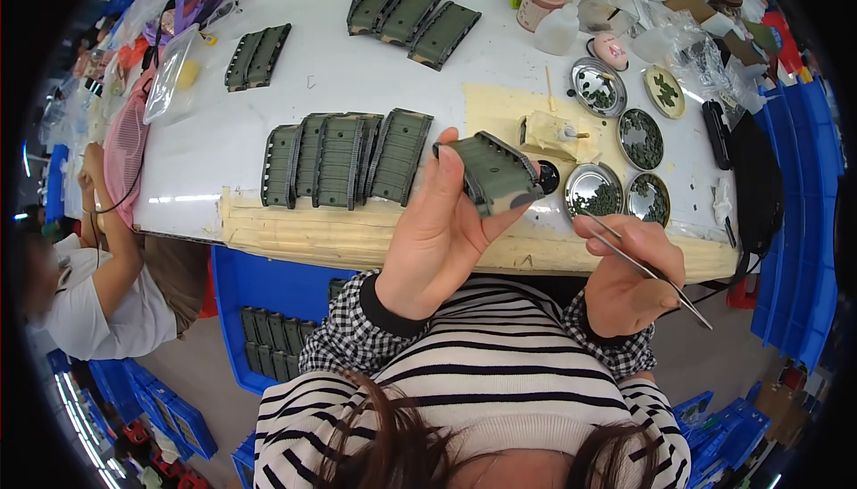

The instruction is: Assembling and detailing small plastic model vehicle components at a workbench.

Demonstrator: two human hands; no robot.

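Observation:
My left hand (436,243) is raised over the table's near edge, its fingers and thumb holding a green ribbed plastic casing (489,167) with camouflage patches, tilted. My right hand (636,270) grips a pair of metal tweezers (693,308), their tips pointing toward a round metal dish (569,187) of small dark green pieces. Whether the tips hold a piece is too small to tell. Several matching casings (337,160) stand in a row left of my left hand. A small tape-wrapped block (537,134) with a white-tipped stick sits beyond the held casing.
More casings (400,14) lie at the back, with a lone casing (259,58) farther left. Other dishes (620,134) of green pieces stand at right, near a pink-lidded jar (541,4). A blue crate (230,310) holds casings below the table. Another person (112,297) sits at left.

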